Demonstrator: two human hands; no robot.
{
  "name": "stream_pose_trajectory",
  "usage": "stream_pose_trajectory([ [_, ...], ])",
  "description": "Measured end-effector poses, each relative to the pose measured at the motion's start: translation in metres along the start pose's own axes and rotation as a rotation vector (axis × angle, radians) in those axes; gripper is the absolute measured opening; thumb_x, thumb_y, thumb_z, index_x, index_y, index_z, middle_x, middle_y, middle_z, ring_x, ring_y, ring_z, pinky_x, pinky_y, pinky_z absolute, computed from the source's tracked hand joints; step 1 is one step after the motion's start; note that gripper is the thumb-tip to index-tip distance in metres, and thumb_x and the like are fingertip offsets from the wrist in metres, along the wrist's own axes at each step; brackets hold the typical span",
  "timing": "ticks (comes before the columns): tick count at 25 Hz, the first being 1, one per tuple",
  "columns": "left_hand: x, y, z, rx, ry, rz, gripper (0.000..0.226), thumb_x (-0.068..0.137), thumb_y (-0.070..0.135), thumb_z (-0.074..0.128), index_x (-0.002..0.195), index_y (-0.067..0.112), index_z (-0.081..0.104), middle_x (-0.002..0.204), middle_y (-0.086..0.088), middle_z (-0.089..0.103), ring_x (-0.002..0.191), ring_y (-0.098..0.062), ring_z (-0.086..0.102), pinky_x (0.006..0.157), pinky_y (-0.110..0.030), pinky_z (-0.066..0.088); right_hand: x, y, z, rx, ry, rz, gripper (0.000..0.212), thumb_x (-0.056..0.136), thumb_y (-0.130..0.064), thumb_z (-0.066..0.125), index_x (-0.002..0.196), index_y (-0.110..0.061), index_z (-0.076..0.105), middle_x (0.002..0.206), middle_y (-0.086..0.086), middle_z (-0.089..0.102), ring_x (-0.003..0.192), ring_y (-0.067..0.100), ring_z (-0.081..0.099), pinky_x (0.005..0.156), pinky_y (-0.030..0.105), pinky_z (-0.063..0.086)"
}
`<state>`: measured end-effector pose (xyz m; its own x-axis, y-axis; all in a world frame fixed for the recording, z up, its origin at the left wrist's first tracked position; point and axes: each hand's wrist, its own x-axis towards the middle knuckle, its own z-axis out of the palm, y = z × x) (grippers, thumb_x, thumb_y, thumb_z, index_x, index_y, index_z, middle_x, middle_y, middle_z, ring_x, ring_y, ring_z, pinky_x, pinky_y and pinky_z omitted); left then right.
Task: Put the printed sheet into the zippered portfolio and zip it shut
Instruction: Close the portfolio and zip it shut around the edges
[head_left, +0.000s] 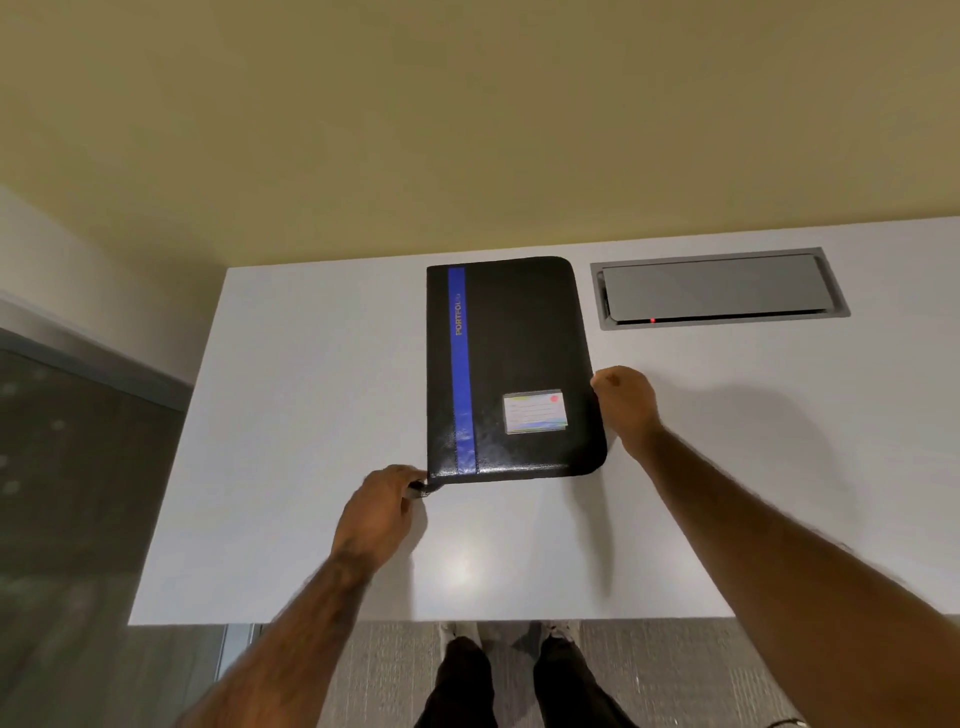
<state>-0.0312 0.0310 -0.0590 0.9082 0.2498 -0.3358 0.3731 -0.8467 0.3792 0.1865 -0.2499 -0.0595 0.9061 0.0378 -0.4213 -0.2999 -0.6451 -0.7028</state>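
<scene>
The black zippered portfolio (519, 353) lies closed and flat on the white table (311, 415). A blue stripe runs down its cover and a small label card (535, 412) sits near its lower right. My left hand (382, 512) pinches the metal zipper pull (420, 489) at the portfolio's near left corner. Resting against the right edge of the portfolio is my right hand (623, 402), fingers curled. No printed sheet is visible.
A grey recessed cable box (717, 286) with a small red light is set into the table to the right of the portfolio. The table's near edge runs just above my legs and shoes. A yellowish wall stands behind the table.
</scene>
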Motion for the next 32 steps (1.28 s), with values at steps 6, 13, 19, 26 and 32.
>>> stream_pose_trajectory([
  [6,0.002,-0.012,0.002,0.046,0.033,0.045,0.031,0.093,0.015,0.061,0.116,0.032,0.073,0.118,0.014,0.07,0.106,-0.015,0.065,0.085,-0.027,0.051,-0.075,-0.006,0.057,-0.198,0.281,-0.237,0.018,0.096,-0.022,0.053,0.082,-0.012,0.061,0.09,0.008,0.061,0.08,0.024,0.058,0.066,0.033,0.048],
  [13,0.003,-0.007,0.0,-0.065,0.026,0.043,0.019,0.092,0.021,0.068,0.106,0.027,0.078,0.104,0.01,0.074,0.096,-0.015,0.066,0.075,-0.024,0.045,-0.142,-0.014,0.157,-0.216,-0.281,-0.102,0.023,0.087,-0.043,0.071,0.093,-0.022,0.068,0.091,-0.005,0.072,0.081,0.015,0.066,0.074,0.031,0.054],
  [19,0.008,-0.014,0.009,-0.425,-0.041,-0.065,0.02,0.09,0.011,0.067,0.087,0.029,0.076,0.088,0.014,0.074,0.082,-0.003,0.067,0.073,-0.018,0.048,-0.144,-0.029,0.179,-0.309,-0.328,-0.087,0.036,0.083,-0.045,0.075,0.107,-0.02,0.066,0.103,-0.004,0.07,0.093,0.018,0.066,0.083,0.033,0.055],
  [26,0.007,-0.022,0.01,-0.61,-0.071,-0.108,0.021,0.09,0.005,0.066,0.094,0.02,0.081,0.08,0.012,0.075,0.07,0.006,0.063,0.07,-0.006,0.043,-0.148,-0.035,0.192,-0.187,-0.236,-0.011,0.019,0.091,-0.036,0.068,0.093,-0.017,0.069,0.081,-0.005,0.066,0.078,0.016,0.066,0.077,0.034,0.06],
  [32,0.007,-0.021,0.009,-0.573,-0.044,-0.095,0.022,0.089,0.005,0.067,0.094,0.021,0.08,0.085,0.012,0.076,0.075,0.001,0.065,0.07,-0.007,0.044,-0.148,-0.03,0.193,-0.028,-0.226,0.047,0.01,0.092,-0.027,0.068,0.084,-0.023,0.063,0.082,-0.006,0.069,0.076,0.016,0.068,0.077,0.038,0.062],
])
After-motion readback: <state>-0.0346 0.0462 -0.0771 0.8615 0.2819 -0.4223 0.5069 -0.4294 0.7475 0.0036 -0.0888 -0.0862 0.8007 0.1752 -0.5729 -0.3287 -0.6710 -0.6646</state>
